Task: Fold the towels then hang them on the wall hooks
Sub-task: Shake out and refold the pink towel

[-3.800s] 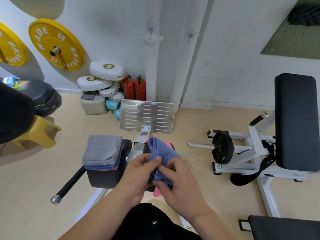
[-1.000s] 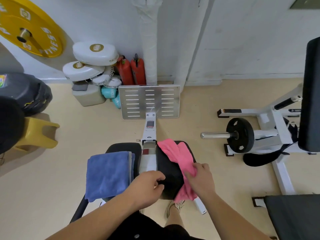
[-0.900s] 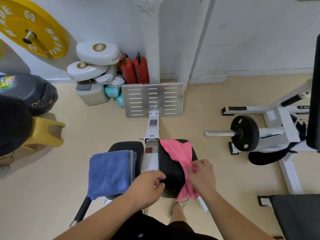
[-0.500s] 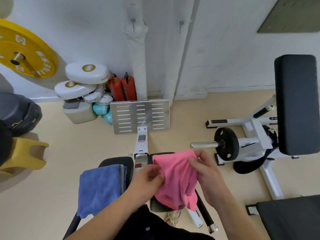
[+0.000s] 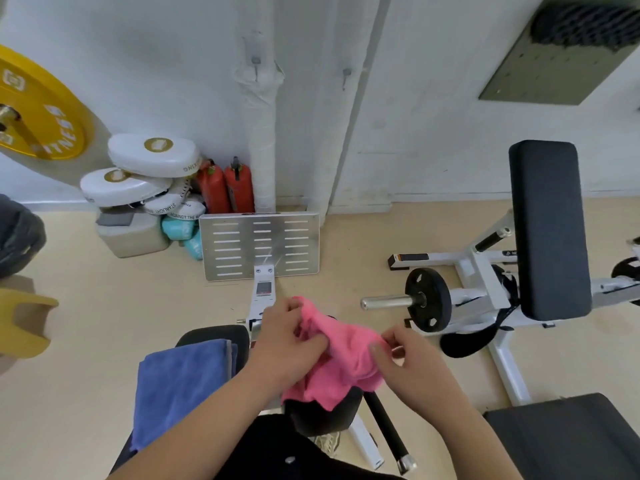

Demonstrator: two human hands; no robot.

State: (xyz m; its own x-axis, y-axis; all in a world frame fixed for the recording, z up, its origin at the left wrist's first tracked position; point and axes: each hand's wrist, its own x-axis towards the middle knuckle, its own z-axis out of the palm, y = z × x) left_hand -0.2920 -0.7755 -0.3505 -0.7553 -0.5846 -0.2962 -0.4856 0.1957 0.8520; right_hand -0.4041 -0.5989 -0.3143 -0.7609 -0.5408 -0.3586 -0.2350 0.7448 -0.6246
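Unfolded towel (image 5: 343,365) held between left hand (image 5: 287,344) and right hand (image 5: 412,368), above the right seat pad (image 5: 322,420). Folded towel (image 5: 180,386) lies on the left seat pad (image 5: 214,334), left of the hands. Slotted plate (image 5: 259,244) stands on the floor ahead; two canisters (image 5: 228,185) sit behind it at the wall. Two wall hooks (image 5: 255,62) are higher up. Weight machine (image 5: 427,299) stands to the right.

- Left hook (image 5: 255,60) and right hook (image 5: 346,72): open wall around both.
- Wrapped pipe (image 5: 262,140) runs down directly below the left hook.
- Footplate (image 5: 259,245), red canisters (image 5: 227,187) and white pads (image 5: 152,157) crowd the wall base.
- Right side blocked by the weight bar (image 5: 391,301) and upright black pad (image 5: 549,230).
- Open floor (image 5: 104,323) left of the blue towel (image 5: 180,386).
- Clear air above the pink towel (image 5: 343,355).
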